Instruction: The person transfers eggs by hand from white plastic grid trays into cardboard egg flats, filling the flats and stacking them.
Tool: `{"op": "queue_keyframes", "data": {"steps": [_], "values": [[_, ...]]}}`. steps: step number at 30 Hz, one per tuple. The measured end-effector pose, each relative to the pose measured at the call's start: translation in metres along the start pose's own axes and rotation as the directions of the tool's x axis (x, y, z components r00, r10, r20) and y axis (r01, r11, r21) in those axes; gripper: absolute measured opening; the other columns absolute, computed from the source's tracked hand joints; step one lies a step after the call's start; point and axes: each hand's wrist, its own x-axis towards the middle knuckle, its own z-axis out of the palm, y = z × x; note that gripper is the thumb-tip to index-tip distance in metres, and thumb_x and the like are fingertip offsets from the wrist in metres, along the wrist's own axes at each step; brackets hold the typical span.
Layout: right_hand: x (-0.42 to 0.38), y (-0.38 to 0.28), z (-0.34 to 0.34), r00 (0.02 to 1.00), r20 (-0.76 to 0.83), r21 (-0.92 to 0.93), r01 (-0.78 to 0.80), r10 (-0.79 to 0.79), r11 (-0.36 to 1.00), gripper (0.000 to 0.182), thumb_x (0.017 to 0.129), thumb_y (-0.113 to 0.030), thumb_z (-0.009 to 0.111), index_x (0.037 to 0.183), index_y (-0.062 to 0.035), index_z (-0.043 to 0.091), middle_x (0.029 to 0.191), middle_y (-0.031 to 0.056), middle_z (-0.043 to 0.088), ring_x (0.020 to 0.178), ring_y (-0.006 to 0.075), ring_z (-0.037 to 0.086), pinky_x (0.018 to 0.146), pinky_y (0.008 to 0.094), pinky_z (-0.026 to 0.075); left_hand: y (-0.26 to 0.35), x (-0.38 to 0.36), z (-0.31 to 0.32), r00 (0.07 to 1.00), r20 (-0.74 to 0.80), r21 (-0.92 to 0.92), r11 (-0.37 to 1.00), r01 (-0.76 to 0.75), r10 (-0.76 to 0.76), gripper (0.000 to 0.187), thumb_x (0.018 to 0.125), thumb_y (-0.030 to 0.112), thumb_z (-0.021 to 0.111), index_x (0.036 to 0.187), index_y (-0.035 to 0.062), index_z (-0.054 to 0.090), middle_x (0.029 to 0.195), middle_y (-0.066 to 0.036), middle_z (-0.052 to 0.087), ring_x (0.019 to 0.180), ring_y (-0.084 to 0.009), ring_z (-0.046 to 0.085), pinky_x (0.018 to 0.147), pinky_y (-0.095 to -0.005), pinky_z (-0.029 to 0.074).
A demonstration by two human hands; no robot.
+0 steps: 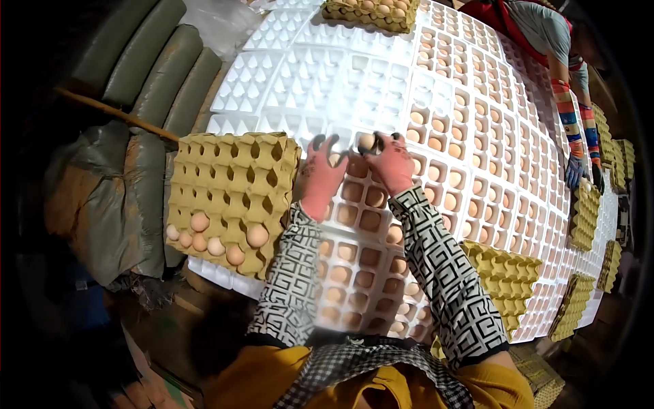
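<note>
My left hand [325, 172], in a pink glove with dark fingertips, is over the white foam trays [300, 82], its fingers curled round an egg [334, 159]. My right hand [391, 162], gloved the same way, has its fingertips closed on another egg [366, 142]. Below and between the hands, eggs sit in the tray cells. To the left of my left hand lies a yellow-brown pulp egg tray [231, 184] with several eggs near its front edge.
Grey-green padded bags [157, 75] and a wooden stick [116, 116] are at the left. More pulp trays [504, 276] lie at the right and far edge. A co-worker [545, 34] in striped sleeves reaches down at the far right.
</note>
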Motion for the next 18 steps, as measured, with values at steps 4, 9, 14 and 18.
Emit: {"op": "queue_keyframes", "data": {"steps": [4, 9, 14, 18], "values": [[0.006, 0.003, 0.004, 0.990, -0.141, 0.050, 0.034, -0.027, 0.998, 0.057, 0.079, -0.035, 0.073, 0.130, -0.0129, 0.058, 0.128, 0.0163, 0.054, 0.109, 0.0310, 0.061, 0.088, 0.0396, 0.052, -0.010, 0.038, 0.032, 0.925, -0.258, -0.031, 0.954, -0.297, 0.279, 0.037, 0.086, 0.010, 0.065, 0.123, 0.0060, 0.061, 0.134, -0.019, 0.050, 0.119, -0.0378, 0.051, 0.101, -0.0434, 0.043], [0.072, 0.027, 0.020, 0.787, -0.569, 0.365, 0.502, -0.239, 0.784, 0.042, 0.080, -0.013, 0.069, 0.120, -0.0053, 0.062, 0.117, 0.0187, 0.062, 0.106, 0.0360, 0.061, 0.093, 0.0411, 0.049, -0.033, 0.036, 0.061, 0.963, 0.050, 0.401, 0.878, -0.262, 0.265, 0.049, 0.089, 0.029, 0.062, 0.135, 0.0133, 0.053, 0.145, -0.014, 0.043, 0.133, -0.0382, 0.039, 0.113, -0.0550, 0.025], [0.073, 0.049, 0.018, 0.838, -0.342, 0.027, 0.462, -0.426, 0.887, 0.057, 0.078, -0.024, 0.068, 0.132, -0.0124, 0.056, 0.133, 0.0182, 0.054, 0.125, 0.0384, 0.047, 0.106, 0.0472, 0.039, -0.052, 0.043, 0.072, 0.902, -0.074, 0.416, 0.836, -0.359, 0.424, 0.047, 0.083, 0.027, 0.067, 0.127, 0.0118, 0.060, 0.136, -0.015, 0.052, 0.127, -0.0345, 0.046, 0.109, -0.0498, 0.033], [-0.092, 0.094, -0.136, 0.898, -0.248, 0.494, 0.439, -0.363, 0.751, 0.052, 0.084, -0.012, 0.066, 0.134, -0.0086, 0.054, 0.141, 0.0171, 0.048, 0.129, 0.0350, 0.047, 0.105, 0.0403, 0.043, -0.044, 0.040, 0.067, 0.866, -0.163, 0.155, 0.879, -0.450, 0.472, 0.040, 0.086, 0.016, 0.067, 0.123, 0.0040, 0.061, 0.126, -0.019, 0.057, 0.118, -0.0378, 0.052, 0.102, -0.0460, 0.042]]}}
